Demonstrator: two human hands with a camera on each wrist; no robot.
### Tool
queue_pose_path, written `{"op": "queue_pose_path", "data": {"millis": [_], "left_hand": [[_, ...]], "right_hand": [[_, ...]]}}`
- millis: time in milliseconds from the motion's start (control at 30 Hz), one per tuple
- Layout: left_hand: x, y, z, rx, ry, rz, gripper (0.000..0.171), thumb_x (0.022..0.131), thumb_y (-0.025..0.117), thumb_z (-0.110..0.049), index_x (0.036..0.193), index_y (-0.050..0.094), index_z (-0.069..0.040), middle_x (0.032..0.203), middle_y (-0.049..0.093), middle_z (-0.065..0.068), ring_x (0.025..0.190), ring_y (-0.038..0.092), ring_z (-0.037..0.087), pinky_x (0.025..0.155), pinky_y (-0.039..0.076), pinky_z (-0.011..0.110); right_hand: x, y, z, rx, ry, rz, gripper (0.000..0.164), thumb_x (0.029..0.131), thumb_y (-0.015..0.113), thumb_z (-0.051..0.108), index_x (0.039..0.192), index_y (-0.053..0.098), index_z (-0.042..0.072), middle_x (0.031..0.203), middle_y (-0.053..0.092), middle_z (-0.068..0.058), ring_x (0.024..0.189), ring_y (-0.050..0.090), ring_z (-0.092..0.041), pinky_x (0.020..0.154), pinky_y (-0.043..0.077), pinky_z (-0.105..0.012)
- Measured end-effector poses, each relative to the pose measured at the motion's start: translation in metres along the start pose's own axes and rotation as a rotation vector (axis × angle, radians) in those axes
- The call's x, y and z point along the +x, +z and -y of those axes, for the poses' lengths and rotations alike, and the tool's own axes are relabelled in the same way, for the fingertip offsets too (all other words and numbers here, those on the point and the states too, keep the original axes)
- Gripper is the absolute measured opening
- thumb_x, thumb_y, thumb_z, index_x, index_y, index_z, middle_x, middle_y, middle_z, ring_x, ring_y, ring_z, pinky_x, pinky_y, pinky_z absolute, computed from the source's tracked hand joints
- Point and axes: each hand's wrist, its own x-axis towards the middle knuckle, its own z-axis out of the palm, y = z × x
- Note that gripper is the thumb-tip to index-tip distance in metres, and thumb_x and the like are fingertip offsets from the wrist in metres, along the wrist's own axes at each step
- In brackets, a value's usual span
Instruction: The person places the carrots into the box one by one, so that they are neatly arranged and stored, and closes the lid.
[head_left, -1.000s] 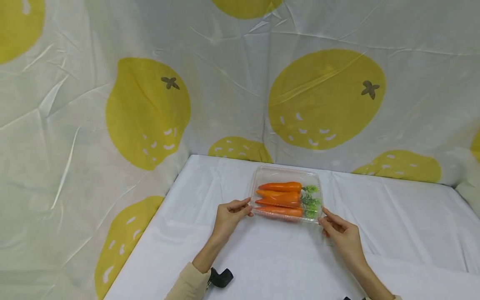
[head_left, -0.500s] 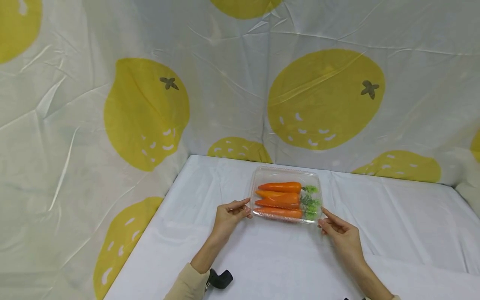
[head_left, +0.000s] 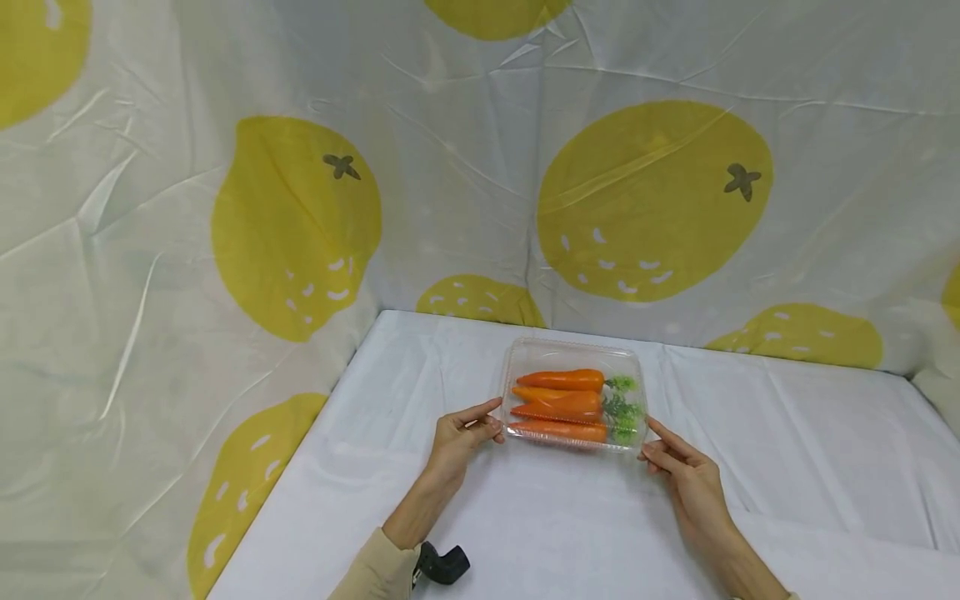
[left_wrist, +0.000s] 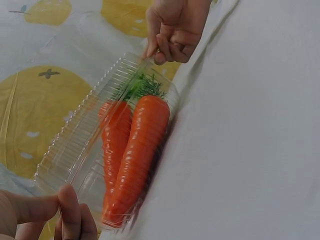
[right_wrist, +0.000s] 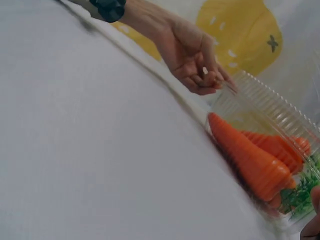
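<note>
A clear plastic clamshell box (head_left: 572,354) with several orange carrots (head_left: 558,407) inside is held between my two hands. The carrots lie side by side, their green tops (head_left: 621,408) toward the right. My left hand (head_left: 456,443) pinches the box's near left edge between thumb and fingers. At the near right corner, my right hand (head_left: 686,475) pinches the rim the same way. Ridged clear walls and the carrots (left_wrist: 135,155) show close up in the left wrist view. In the right wrist view the left hand (right_wrist: 192,60) grips the far end of the box.
A white cloth (head_left: 570,533) covers the table. Behind it and to the left hangs a pale curtain (head_left: 457,167) printed with yellow lemons. A black device (head_left: 442,564) is worn at the left wrist, below a beige sleeve (head_left: 378,567).
The box and both hands sit slightly lower in the head view than half a second ago, along with a small shift of the whole view. Both hands keep their hold on the box.
</note>
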Motion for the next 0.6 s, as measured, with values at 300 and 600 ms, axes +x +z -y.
{"op": "queue_pose_path", "data": {"millis": [300,600], "left_hand": [[-0.0017,0.0014,0.0020,0.022,0.035,0.001,0.045,0.089,0.063,0.015,0.134,0.062,0.012,0.078,0.060,-0.002,0.063,0.068,0.008,0.072,0.059,0.020],[-0.0007,0.0038,0.0055,0.015,0.088,0.009,0.044,0.089,0.062,0.018,0.133,0.060,0.014,0.079,0.057,0.001,0.061,0.066,0.006,0.066,0.055,0.015]], "right_hand": [[-0.0007,-0.0026,-0.0032,-0.040,-0.087,0.038,0.051,0.099,0.067,0.004,0.148,0.055,0.003,0.086,0.069,0.009,0.072,0.063,-0.007,0.072,0.057,-0.019],[-0.0011,-0.0026,-0.0039,-0.049,-0.090,0.040,0.053,0.098,0.068,0.003,0.149,0.055,0.003,0.084,0.065,0.008,0.070,0.061,-0.006,0.072,0.056,-0.019]]}}
